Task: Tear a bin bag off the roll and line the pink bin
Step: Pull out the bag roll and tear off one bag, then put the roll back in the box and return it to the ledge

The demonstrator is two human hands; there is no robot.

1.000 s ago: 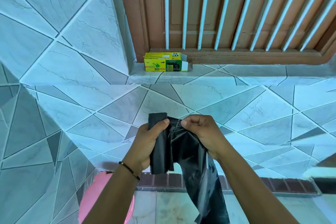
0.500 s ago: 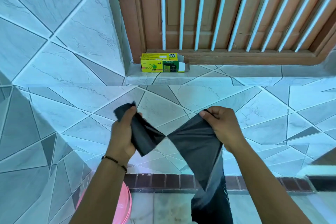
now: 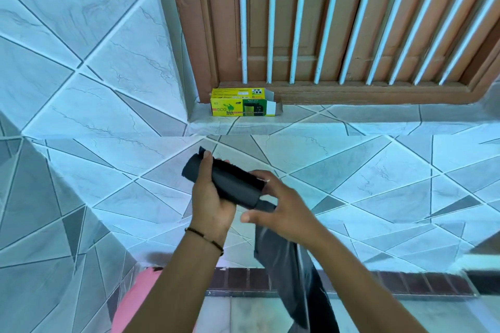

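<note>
**Bag off the roll, bin not yet lined**

The left hand (image 3: 209, 197) is wrapped around the black roll (image 3: 230, 184), fingers over its top and thumb beneath, holding it slantwise at chest height in front of the tiled wall. The right hand (image 3: 281, 211) sits just beside the roll's lower end, fingers loosely curled; the torn-off bag (image 3: 292, 278) hangs down from under this hand, but the exact pinch on it is hidden by the palm. The bag looks separate from the roll, so the tearing step appears done.

Below the left forearm, the pink bin (image 3: 135, 303) shows only as a blurred edge at the bottom of the view, with no liner visible on it. On the ledge above, against the wooden door frame, lies the yellow box (image 3: 232, 108), one end flap open.

What seems left: put the roll down or back in the box, open the bag's mouth, and fit it over the bin's rim.
</note>
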